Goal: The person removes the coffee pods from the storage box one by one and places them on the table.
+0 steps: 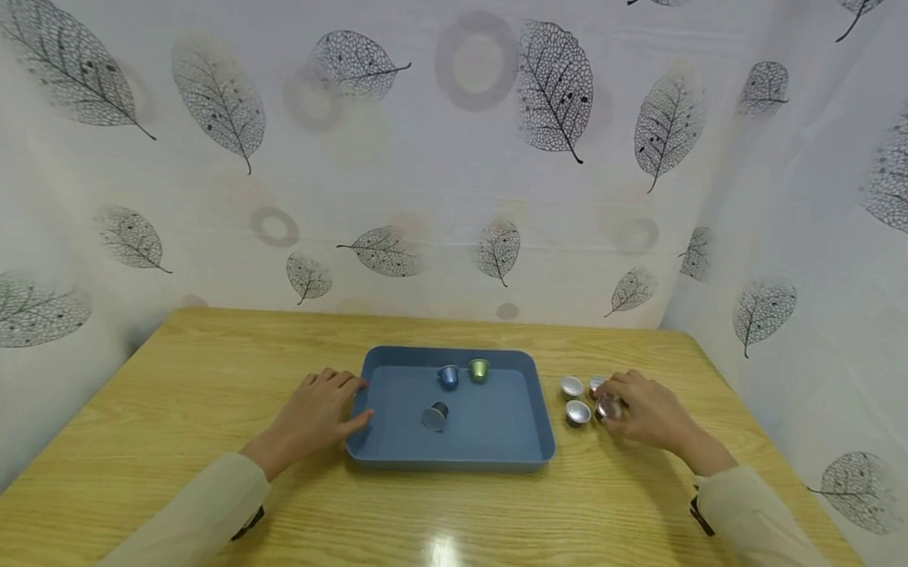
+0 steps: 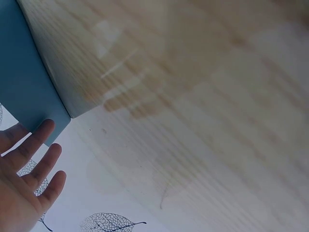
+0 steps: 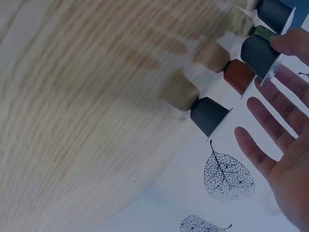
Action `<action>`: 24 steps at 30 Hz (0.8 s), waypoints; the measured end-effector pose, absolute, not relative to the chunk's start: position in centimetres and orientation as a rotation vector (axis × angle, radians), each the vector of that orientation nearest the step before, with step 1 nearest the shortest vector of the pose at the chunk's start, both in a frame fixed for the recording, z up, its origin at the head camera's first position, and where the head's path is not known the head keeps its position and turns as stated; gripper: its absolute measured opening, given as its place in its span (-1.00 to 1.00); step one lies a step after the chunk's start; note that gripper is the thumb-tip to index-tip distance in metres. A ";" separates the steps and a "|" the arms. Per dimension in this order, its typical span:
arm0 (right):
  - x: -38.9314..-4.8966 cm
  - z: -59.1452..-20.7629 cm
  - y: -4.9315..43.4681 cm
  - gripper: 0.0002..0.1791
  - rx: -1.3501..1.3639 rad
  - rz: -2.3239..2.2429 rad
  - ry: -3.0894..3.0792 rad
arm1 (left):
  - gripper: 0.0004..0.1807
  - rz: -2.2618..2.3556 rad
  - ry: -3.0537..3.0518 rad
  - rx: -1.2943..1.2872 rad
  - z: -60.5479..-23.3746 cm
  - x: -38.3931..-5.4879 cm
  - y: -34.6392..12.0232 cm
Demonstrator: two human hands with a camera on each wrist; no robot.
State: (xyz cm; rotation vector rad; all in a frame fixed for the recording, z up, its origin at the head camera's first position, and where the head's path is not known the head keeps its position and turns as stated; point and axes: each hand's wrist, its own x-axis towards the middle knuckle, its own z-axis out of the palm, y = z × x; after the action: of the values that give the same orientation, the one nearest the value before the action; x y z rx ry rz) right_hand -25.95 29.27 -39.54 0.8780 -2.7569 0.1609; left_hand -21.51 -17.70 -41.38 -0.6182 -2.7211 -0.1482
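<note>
My right hand (image 1: pixel 648 411) pinches a dark coffee capsule (image 3: pixel 260 55) between thumb and fingers, its foil lid toward the palm. Around it on the table stand other capsules, foil lids up: an orange-brown capsule (image 3: pixel 239 77), another dark capsule (image 3: pixel 209 117) and a dark one (image 3: pixel 274 14) nearer the tray. A green capsule (image 3: pixel 264 32) is partly hidden behind the pinched one. My left hand (image 1: pixel 310 416) rests at the left rim of a blue tray (image 1: pixel 448 465), fingers loosely spread. Inside the tray are a blue capsule (image 1: pixel 448 377), a green capsule (image 1: pixel 478 369) and a dark capsule (image 1: pixel 436 415).
The tray sits mid-table on a wooden table (image 1: pixel 265 519), left of the capsule group. A pale curtain (image 1: pixel 443 166) with leaf prints hangs behind the table's far edge and down both sides.
</note>
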 end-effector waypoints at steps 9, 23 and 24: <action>-25.8 -39.8 29.3 -0.69 0.893 0.152 -2.754 | -0.52 -0.143 -2.720 -0.617 -41.3 -21.5 -17.7; -25.6 -39.8 29.1 -0.70 0.877 0.133 -2.795 | -0.53 -0.129 -2.705 -0.616 -41.5 -21.5 -17.7; -25.6 -39.9 29.1 -0.70 0.874 0.131 -2.799 | -0.53 -0.124 -2.709 -0.614 -41.5 -21.5 -17.7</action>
State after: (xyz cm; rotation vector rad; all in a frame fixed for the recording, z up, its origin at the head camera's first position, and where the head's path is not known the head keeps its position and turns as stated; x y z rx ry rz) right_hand -25.62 29.11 -39.86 0.8735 -2.7991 0.1312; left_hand -21.53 -17.72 -41.53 -0.6141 -2.7088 -0.1240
